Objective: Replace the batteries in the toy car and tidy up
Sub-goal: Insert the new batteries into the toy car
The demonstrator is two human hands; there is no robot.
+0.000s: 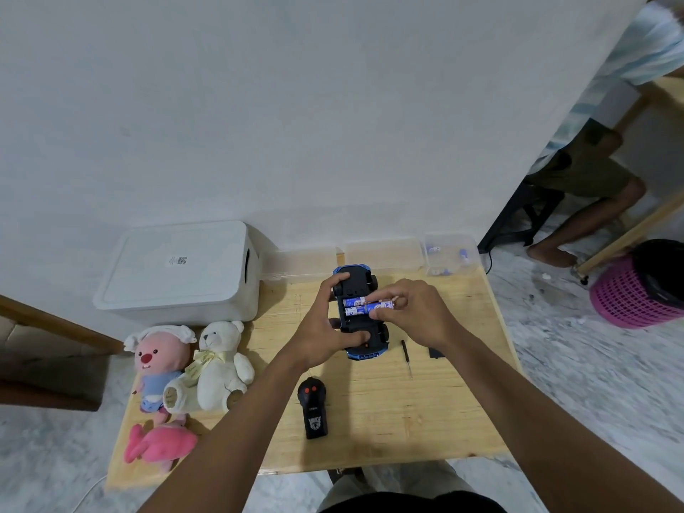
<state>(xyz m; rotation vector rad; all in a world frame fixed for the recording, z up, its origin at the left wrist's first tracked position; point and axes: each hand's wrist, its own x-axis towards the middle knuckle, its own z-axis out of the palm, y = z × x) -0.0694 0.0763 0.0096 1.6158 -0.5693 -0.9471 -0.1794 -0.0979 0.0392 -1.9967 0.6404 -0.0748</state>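
Pinching a battery (358, 311) in the upturned toy car (354, 281) on the worktop (425, 401), right grip (411, 312) tight on it, left grip (325, 325) clasping the car; spring push could flick it loose.

Head-worn view, forward-down over the table (425, 420)

Left forearm (237, 420) and right forearm (536, 420) are noted bare along their whole visible length, as are left hand (325, 327) and right hand (411, 312). Just off the table's (444, 401) near edge, grey-beige trouser cloth (407, 479) is seen. A black garment (407, 504) is recorded farther from the table.
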